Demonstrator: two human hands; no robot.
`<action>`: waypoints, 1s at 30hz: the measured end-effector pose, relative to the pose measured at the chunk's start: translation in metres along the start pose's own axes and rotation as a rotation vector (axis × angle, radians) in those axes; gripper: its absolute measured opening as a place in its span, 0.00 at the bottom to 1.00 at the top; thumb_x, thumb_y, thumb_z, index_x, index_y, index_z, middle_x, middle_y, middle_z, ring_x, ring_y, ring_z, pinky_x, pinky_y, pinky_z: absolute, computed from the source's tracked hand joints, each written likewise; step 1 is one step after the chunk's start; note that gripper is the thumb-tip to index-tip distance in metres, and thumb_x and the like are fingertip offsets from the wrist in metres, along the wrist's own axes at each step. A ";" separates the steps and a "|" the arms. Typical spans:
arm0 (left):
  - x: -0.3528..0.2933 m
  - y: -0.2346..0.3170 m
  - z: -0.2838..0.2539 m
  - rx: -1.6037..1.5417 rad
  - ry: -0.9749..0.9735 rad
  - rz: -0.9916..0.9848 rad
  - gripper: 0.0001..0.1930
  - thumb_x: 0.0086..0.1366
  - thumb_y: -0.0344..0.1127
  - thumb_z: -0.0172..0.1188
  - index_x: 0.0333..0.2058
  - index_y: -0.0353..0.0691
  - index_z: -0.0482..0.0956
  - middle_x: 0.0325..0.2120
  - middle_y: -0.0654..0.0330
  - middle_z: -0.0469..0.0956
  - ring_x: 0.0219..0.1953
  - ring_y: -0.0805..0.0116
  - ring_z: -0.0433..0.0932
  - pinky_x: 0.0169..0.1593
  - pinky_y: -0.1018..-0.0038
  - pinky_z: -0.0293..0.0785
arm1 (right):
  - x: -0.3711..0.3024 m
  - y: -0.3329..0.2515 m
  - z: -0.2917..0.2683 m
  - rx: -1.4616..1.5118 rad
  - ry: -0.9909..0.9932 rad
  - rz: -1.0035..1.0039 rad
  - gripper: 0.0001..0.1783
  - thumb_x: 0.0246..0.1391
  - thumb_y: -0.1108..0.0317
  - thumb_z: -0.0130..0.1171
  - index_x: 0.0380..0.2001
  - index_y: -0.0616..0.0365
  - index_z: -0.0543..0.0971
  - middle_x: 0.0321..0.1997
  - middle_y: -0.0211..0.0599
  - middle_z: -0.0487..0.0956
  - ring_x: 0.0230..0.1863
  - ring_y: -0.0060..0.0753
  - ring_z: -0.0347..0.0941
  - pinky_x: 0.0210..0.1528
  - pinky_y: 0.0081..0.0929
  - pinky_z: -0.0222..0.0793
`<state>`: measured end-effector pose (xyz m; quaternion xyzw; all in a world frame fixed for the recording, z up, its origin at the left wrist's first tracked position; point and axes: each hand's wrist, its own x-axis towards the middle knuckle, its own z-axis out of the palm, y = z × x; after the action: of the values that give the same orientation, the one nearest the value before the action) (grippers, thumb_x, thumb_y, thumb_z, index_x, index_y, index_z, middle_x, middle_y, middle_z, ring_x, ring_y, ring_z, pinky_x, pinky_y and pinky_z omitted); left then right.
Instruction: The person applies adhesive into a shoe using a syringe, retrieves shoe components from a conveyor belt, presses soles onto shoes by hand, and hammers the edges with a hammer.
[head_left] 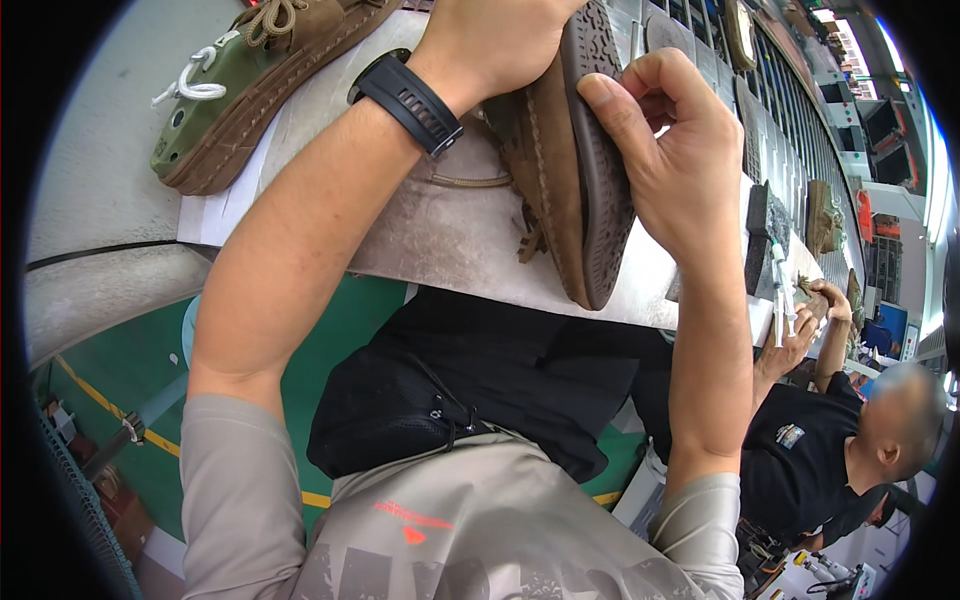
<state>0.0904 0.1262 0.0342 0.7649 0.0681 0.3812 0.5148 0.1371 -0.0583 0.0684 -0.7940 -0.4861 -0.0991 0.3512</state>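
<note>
A brown moccasin-style shoe with a dark treaded sole is turned on its side over the worktable, sole facing right, toe pointing toward me. My left hand grips it at its far end, and its fingertips are partly cut off by the top edge. My right hand is closed, with the thumb pressed to the sole and the index finger bent just above. Whatever may be pinched between them is hidden. Lace ends trail from the shoe's upper over the table.
Another shoe, brown and green with a white cord, lies at the far left. Metal rollers run along the right. A dark block stands beside the table's right end. To the right, a co-worker in black handles a shoe.
</note>
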 end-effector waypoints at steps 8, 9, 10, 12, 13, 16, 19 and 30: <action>0.002 -0.005 0.003 -0.092 -0.039 -0.017 0.26 0.78 0.48 0.56 0.27 0.28 0.78 0.19 0.53 0.75 0.26 0.69 0.74 0.34 0.64 0.69 | -0.012 0.013 -0.004 0.176 -0.058 0.112 0.22 0.55 0.53 0.79 0.37 0.61 0.83 0.31 0.39 0.84 0.32 0.31 0.80 0.34 0.29 0.74; 0.002 -0.005 0.003 -0.081 -0.039 -0.019 0.26 0.78 0.47 0.56 0.26 0.28 0.78 0.19 0.55 0.74 0.26 0.71 0.73 0.34 0.65 0.69 | -0.014 0.015 -0.004 0.206 -0.062 0.108 0.23 0.55 0.52 0.79 0.39 0.61 0.83 0.32 0.40 0.85 0.34 0.32 0.81 0.34 0.29 0.75; 0.002 -0.005 0.003 -0.085 -0.039 -0.023 0.26 0.78 0.47 0.56 0.26 0.28 0.78 0.19 0.55 0.74 0.26 0.71 0.73 0.34 0.65 0.69 | -0.014 0.014 -0.004 0.204 -0.065 0.111 0.23 0.55 0.52 0.79 0.39 0.61 0.83 0.32 0.40 0.85 0.34 0.32 0.81 0.34 0.29 0.75; 0.001 -0.003 0.002 -0.111 -0.034 -0.043 0.26 0.78 0.48 0.56 0.26 0.29 0.78 0.19 0.54 0.74 0.26 0.70 0.73 0.34 0.64 0.69 | -0.013 0.010 -0.005 0.143 -0.071 0.124 0.25 0.54 0.51 0.79 0.40 0.61 0.83 0.33 0.40 0.85 0.36 0.33 0.81 0.35 0.30 0.75; 0.001 -0.004 0.002 -0.113 -0.034 -0.044 0.26 0.78 0.48 0.56 0.26 0.29 0.78 0.19 0.54 0.74 0.26 0.70 0.73 0.34 0.64 0.69 | -0.013 0.010 -0.005 0.141 -0.071 0.126 0.25 0.54 0.51 0.79 0.40 0.61 0.83 0.33 0.40 0.85 0.36 0.33 0.81 0.35 0.30 0.75; 0.001 -0.005 0.001 -0.071 -0.036 -0.054 0.27 0.77 0.48 0.56 0.26 0.29 0.78 0.19 0.53 0.75 0.26 0.69 0.74 0.34 0.64 0.69 | -0.015 0.009 -0.006 0.134 -0.076 0.150 0.26 0.53 0.51 0.80 0.42 0.61 0.83 0.34 0.39 0.85 0.36 0.32 0.80 0.36 0.30 0.75; 0.000 -0.005 0.001 -0.058 -0.019 -0.029 0.27 0.77 0.49 0.56 0.26 0.29 0.79 0.19 0.52 0.75 0.26 0.67 0.74 0.34 0.63 0.69 | -0.017 0.013 -0.010 0.239 -0.127 0.172 0.28 0.52 0.50 0.81 0.44 0.61 0.83 0.37 0.38 0.85 0.35 0.31 0.79 0.36 0.30 0.74; 0.001 -0.006 0.002 -0.015 -0.028 -0.037 0.29 0.77 0.51 0.57 0.25 0.29 0.79 0.19 0.53 0.75 0.25 0.68 0.74 0.34 0.64 0.70 | -0.025 0.008 -0.018 0.202 -0.145 0.059 0.31 0.49 0.50 0.82 0.48 0.60 0.83 0.42 0.39 0.86 0.43 0.31 0.82 0.40 0.27 0.74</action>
<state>0.0949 0.1281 0.0292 0.7649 0.0720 0.3614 0.5283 0.1347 -0.0899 0.0655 -0.7738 -0.4940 0.0184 0.3960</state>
